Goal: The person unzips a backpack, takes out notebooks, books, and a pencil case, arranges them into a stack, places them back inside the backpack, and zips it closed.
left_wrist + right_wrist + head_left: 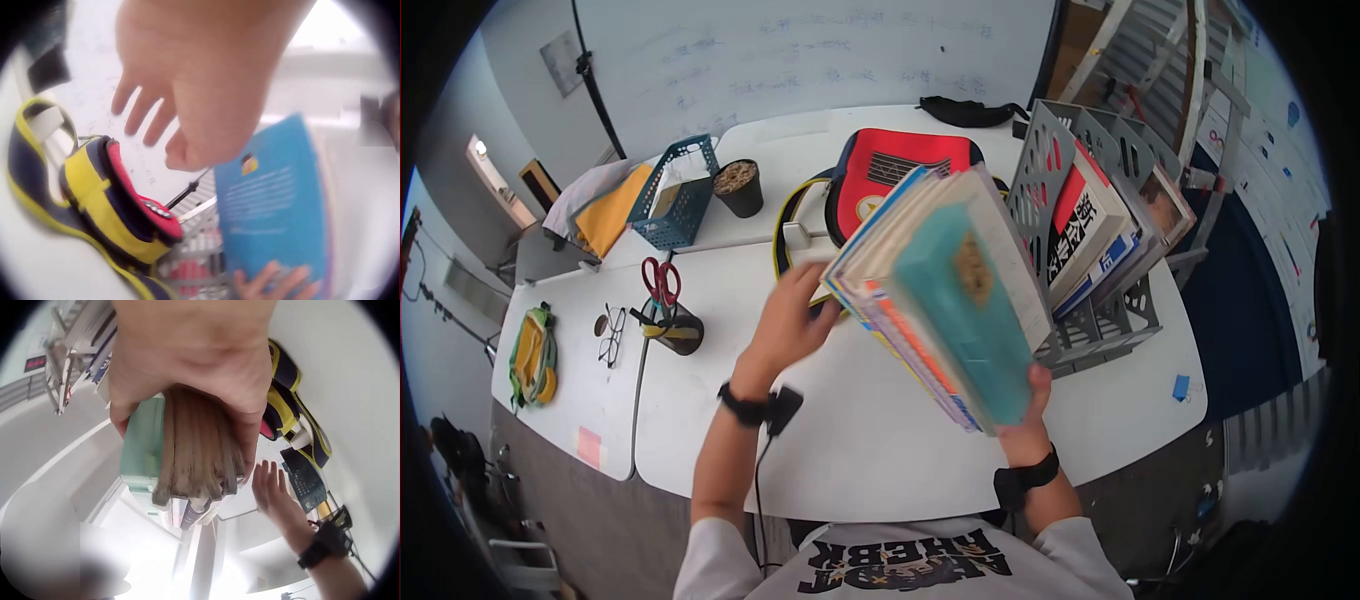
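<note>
My right hand grips a thick stack of books from its lower end, thumb on one face and fingers across the other. A teal case with a tan patch is the outermost item. On the opposite face is a blue-covered book, with right-hand fingertips spread over it in the left wrist view. The stack is tilted above the white table. My left hand is at the stack's left edge, its fingers extended and holding nothing; the right wrist view shows a gap between that hand and the books.
Behind the stack lies a red backpack with yellow-edged straps. A grey file rack with books stands at right. Leftward are a blue basket, a plant pot, a pen holder with scissors, glasses and a green-yellow pouch.
</note>
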A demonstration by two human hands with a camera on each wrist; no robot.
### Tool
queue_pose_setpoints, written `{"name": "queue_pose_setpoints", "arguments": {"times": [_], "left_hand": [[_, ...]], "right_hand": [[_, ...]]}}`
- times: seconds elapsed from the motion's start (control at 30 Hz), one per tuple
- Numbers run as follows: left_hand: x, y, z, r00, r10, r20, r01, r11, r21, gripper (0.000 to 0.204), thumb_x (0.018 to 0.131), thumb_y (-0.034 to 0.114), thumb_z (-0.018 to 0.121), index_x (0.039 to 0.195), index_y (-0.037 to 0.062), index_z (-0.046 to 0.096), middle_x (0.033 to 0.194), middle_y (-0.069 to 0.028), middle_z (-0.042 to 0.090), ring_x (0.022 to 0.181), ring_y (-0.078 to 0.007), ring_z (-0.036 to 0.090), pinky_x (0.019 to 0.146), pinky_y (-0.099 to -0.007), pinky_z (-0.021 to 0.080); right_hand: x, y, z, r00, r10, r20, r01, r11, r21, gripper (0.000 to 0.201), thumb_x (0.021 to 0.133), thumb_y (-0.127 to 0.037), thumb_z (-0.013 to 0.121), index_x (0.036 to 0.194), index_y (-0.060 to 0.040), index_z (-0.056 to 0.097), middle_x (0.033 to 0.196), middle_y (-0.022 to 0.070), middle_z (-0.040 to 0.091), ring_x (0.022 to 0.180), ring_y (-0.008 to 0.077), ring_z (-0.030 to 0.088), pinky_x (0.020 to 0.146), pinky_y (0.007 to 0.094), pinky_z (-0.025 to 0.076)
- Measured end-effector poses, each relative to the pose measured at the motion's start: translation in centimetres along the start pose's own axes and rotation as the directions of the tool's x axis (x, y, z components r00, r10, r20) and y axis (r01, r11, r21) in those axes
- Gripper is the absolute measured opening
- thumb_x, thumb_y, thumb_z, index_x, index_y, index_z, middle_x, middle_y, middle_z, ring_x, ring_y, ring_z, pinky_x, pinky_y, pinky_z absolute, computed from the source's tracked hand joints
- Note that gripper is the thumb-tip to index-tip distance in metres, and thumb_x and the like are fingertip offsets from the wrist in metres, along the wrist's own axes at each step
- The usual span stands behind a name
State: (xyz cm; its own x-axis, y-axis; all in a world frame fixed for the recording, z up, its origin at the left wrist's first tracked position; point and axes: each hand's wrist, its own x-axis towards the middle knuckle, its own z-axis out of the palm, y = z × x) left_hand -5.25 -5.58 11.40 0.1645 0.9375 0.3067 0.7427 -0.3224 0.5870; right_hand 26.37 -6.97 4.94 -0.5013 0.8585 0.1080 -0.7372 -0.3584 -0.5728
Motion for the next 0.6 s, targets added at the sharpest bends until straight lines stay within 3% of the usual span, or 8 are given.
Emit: {"name": "queue_pose_setpoints", "arguments": {"times": [0.07, 0.17, 0.2, 0.27, 0.37, 0.4, 0.47, 0.6], "left_hand": [[3.3, 0.1, 0.5, 0.963, 0.247, -0.111, -0.178, 0.886, 0.428, 0.061, 0.079, 0.017, 0.065, 0.135, 0.0047, 0.046, 0.141, -0.0138, 0.043, 0.129, -0.0343, 0.041, 0.107, -0.049, 0.033], [8.7, -5.7, 5.1, 0.944, 0.329, -0.014, -0.302, 0.882, 0.361, 0.059, 0.086, 0.025, 0.055, 0.139, 0.0062, 0.041, 0.141, -0.0139, 0.043, 0.131, -0.0328, 0.039, 0.108, -0.0506, 0.03], [9.4, -6.2, 6.3, 0.988, 0.155, -0.017, -0.143, 0.857, -0.496, 0.058, 0.089, 0.031, 0.047, 0.141, 0.0069, 0.037, 0.142, -0.0136, 0.041, 0.134, -0.0329, 0.035, 0.11, -0.0502, 0.028], [10.2, -6.1, 6.1, 0.979, 0.199, 0.051, -0.194, 0.977, -0.082, 0.053, 0.089, 0.028, 0.05, 0.136, 0.0067, 0.042, 0.133, -0.0175, 0.051, 0.122, -0.035, 0.049, 0.1, -0.0471, 0.041], [10.4, -1.9, 1.9, 0.995, 0.089, 0.048, -0.097, 0.977, 0.191, 0.041, 0.088, 0.025, 0.055, 0.124, 0.0051, 0.051, 0.107, -0.0218, 0.064, 0.097, -0.039, 0.061, 0.081, -0.0455, 0.05], [11.0, -1.9, 1.4, 0.995, 0.088, 0.054, -0.097, 0.977, 0.191, 0.041, 0.088, 0.025, 0.055, 0.124, 0.0051, 0.051, 0.107, -0.0218, 0.064, 0.097, -0.039, 0.061, 0.081, -0.0455, 0.05], [12.4, -1.8, 0.1, 0.96, 0.123, -0.253, -0.063, 0.97, 0.233, 0.031, 0.089, 0.025, 0.058, 0.11, 0.0018, 0.061, 0.087, -0.023, 0.066, 0.08, -0.0397, 0.064, 0.071, -0.0409, 0.05], [14.5, 0.1, -3.5, 0.957, 0.193, -0.217, -0.147, 0.966, 0.211, 0.029, 0.089, 0.024, 0.059, 0.104, 0.0, 0.064, 0.08, -0.0221, 0.065, 0.074, -0.0382, 0.064, 0.068, -0.0407, 0.05]], "right_hand": [[-0.1, -0.1, 0.9, 0.993, -0.012, -0.115, 0.028, 0.991, 0.133, 0.081, 0.076, -0.045, 0.064, 0.138, 0.0011, 0.041, 0.132, 0.0179, 0.053, 0.118, 0.0297, 0.054, 0.102, 0.0413, 0.043], [-0.1, -0.1, -0.1, 0.994, 0.017, -0.104, -0.006, 0.994, 0.105, 0.081, 0.076, -0.047, 0.063, 0.138, 0.0008, 0.041, 0.133, 0.0173, 0.052, 0.117, 0.0299, 0.054, 0.103, 0.0417, 0.042], [-0.2, 0.1, -0.3, 0.993, 0.009, -0.118, 0.003, 0.995, 0.102, 0.081, 0.076, -0.047, 0.063, 0.138, 0.0008, 0.041, 0.133, 0.0173, 0.052, 0.117, 0.0299, 0.054, 0.103, 0.0417, 0.042], [0.1, 0.0, -0.6, 0.992, 0.038, -0.117, -0.029, 0.996, 0.084, 0.081, 0.075, -0.046, 0.064, 0.138, 0.0006, 0.042, 0.133, 0.0173, 0.053, 0.118, 0.0296, 0.054, 0.103, 0.0413, 0.042], [0.1, -0.8, 0.3, 0.986, 0.035, -0.161, -0.035, 0.999, 0.001, 0.083, 0.074, -0.043, 0.065, 0.138, 0.0019, 0.04, 0.133, 0.0172, 0.052, 0.119, 0.0289, 0.053, 0.102, 0.0394, 0.042], [0.4, -1.0, 0.3, 0.986, 0.035, -0.166, -0.034, 0.999, 0.005, 0.083, 0.074, -0.043, 0.065, 0.138, 0.0019, 0.04, 0.133, 0.0172, 0.052, 0.119, 0.0289, 0.053, 0.102, 0.0394, 0.042], [0.8, -1.7, 0.0, 0.999, -0.02, -0.025, 0.014, 0.977, -0.214, 0.085, 0.071, -0.038, 0.069, 0.139, 0.0024, 0.037, 0.134, 0.016, 0.05, 0.121, 0.0276, 0.052, 0.102, 0.0379, 0.041], [1.2, -1.1, 0.3, 0.998, -0.057, -0.017, 0.045, 0.914, -0.403, 0.086, 0.069, -0.032, 0.071, 0.14, 0.0022, 0.035, 0.135, 0.0145, 0.048, 0.122, 0.0265, 0.05, 0.102, 0.0377, 0.04]]}}
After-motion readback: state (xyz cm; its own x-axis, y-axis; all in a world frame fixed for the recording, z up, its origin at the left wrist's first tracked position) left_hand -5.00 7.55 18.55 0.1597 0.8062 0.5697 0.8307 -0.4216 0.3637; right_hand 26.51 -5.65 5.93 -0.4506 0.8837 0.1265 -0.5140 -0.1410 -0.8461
